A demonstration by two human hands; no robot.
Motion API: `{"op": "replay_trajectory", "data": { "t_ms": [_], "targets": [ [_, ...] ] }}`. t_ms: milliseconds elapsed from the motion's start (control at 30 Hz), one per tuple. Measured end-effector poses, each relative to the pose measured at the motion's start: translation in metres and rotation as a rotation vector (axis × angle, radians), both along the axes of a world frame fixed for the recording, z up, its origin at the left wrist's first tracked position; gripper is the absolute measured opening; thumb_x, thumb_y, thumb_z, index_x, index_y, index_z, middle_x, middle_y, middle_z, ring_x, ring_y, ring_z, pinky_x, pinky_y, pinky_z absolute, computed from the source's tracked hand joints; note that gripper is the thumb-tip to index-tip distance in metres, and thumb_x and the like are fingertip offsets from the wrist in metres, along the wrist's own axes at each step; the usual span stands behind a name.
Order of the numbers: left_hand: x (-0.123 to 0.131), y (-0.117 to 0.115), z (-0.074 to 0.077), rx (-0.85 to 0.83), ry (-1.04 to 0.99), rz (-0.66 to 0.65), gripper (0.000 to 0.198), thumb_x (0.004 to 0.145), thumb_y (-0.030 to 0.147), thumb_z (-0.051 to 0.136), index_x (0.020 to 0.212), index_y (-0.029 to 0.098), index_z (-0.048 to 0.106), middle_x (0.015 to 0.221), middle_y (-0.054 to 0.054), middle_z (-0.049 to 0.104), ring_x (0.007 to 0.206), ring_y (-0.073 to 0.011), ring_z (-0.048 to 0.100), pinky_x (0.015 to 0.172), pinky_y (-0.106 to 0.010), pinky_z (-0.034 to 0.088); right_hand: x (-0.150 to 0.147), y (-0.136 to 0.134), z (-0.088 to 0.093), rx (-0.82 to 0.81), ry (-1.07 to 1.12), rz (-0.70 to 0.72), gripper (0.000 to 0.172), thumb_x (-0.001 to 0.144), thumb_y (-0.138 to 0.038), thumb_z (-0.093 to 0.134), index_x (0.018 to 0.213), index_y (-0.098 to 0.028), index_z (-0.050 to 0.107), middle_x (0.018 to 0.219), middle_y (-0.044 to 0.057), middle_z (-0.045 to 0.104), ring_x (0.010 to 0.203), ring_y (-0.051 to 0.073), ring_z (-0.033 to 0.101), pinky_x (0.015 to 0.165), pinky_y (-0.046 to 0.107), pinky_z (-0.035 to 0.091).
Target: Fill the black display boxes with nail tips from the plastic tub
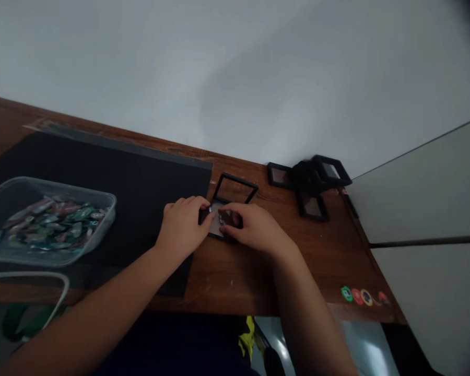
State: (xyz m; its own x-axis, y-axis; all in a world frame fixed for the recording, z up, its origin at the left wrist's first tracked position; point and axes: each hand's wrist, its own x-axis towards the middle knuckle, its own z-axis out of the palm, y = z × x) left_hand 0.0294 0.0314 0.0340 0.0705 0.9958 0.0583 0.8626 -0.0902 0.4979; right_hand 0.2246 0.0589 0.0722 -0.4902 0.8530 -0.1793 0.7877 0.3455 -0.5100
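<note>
A small black-rimmed display case (215,233) lies unfolded on the table, its clear-windowed lid (237,189) tilted up at the back. My left hand (184,224) is at the left side of the case, thumb and forefinger bent close together around a tiny shiny spot too small to name. From the right, my right hand (256,227) reaches over the pale inside of the case. Its thumb and fingertips curl in around something small and dark that I cannot make out. The hands cover much of the case's base.
At left, a clear plastic tub (112,209) of multicoloured polished stones (68,224) stands on a black mat (160,177). Several black display cases (313,206) are piled at the back right by the wall. Round coloured stickers (357,296) mark the front right edge. A white cable (35,274) crosses the lower left.
</note>
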Motion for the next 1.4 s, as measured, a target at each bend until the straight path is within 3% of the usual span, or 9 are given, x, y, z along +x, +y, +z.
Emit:
{"op": "replay_trajectory", "data": {
  "t_ms": [300, 433, 600, 900, 1033, 1133, 1400],
  "targets": [
    [-0.010, 0.004, -0.009, 0.053, -0.106, -0.033, 0.018, 0.094, 0.038, 0.064, 0.102, 0.025, 0.072, 0.103, -0.005, 0.078, 0.099, -0.0295, 0.068, 0.089, -0.046, 0.049, 0.002, 0.000, -0.001, 0.050, 0.014, -0.024, 0.036, 0.080, -0.026, 0.081, 0.115, -0.024, 0.074, 0.083, -0.002, 0.070, 0.071, 0.014, 0.058, 0.064, 0.027, 0.032],
    [-0.009, 0.004, -0.015, 0.113, -0.084, -0.013, 0.028, 0.095, 0.041, 0.061, 0.116, 0.027, 0.074, 0.113, -0.007, 0.075, 0.107, -0.0314, 0.063, 0.095, -0.049, 0.048, 0.000, 0.003, -0.004, 0.072, 0.049, 0.000, 0.036, 0.079, -0.025, 0.081, 0.115, -0.023, 0.074, 0.082, -0.002, 0.070, 0.071, 0.013, 0.057, 0.064, 0.026, 0.032],
    [-0.008, 0.005, -0.018, 0.117, -0.059, 0.002, 0.037, 0.097, 0.043, 0.057, 0.126, 0.030, 0.074, 0.122, -0.011, 0.070, 0.114, -0.0347, 0.058, 0.095, -0.052, 0.047, -0.002, 0.006, -0.009, 0.052, 0.067, 0.000, 0.023, 0.085, -0.027, 0.077, 0.108, -0.026, 0.079, 0.076, -0.003, 0.068, 0.067, 0.012, 0.056, 0.064, 0.026, 0.031],
    [-0.006, 0.006, -0.016, 0.082, -0.116, 0.013, 0.024, 0.094, 0.041, 0.061, 0.109, 0.029, 0.076, 0.116, -0.006, 0.075, 0.110, -0.0333, 0.060, 0.093, -0.051, 0.045, -0.005, 0.010, -0.014, 0.114, 0.074, -0.097, 0.029, 0.083, -0.031, 0.078, 0.111, -0.025, 0.076, 0.078, -0.002, 0.067, 0.068, 0.013, 0.055, 0.063, 0.026, 0.029],
    [-0.007, 0.007, -0.016, 0.088, -0.162, 0.004, 0.018, 0.094, 0.038, 0.061, 0.102, 0.027, 0.073, 0.110, -0.004, 0.077, 0.106, -0.0309, 0.062, 0.095, -0.050, 0.045, -0.007, 0.008, -0.011, 0.099, 0.005, -0.182, 0.018, 0.080, -0.035, 0.081, 0.089, -0.022, 0.073, 0.076, -0.001, 0.067, 0.068, 0.014, 0.054, 0.061, 0.027, 0.027],
    [-0.007, 0.007, -0.016, 0.092, -0.173, 0.005, 0.018, 0.097, 0.035, 0.056, 0.097, 0.027, 0.072, 0.104, -0.003, 0.078, 0.102, -0.0292, 0.062, 0.094, -0.049, 0.045, -0.009, 0.006, -0.009, 0.075, -0.039, -0.232, 0.021, 0.079, -0.038, 0.082, 0.079, -0.021, 0.070, 0.076, 0.000, 0.068, 0.068, 0.015, 0.055, 0.060, 0.027, 0.026],
    [-0.007, 0.006, -0.016, 0.079, -0.150, -0.023, 0.018, 0.098, 0.031, 0.054, 0.097, 0.026, 0.071, 0.104, -0.004, 0.077, 0.106, -0.0310, 0.061, 0.091, -0.049, 0.042, -0.011, 0.007, -0.010, 0.074, -0.054, -0.205, 0.019, 0.082, -0.039, 0.080, 0.093, -0.024, 0.078, 0.074, 0.000, 0.070, 0.067, 0.015, 0.057, 0.060, 0.029, 0.028]
  ]
}}
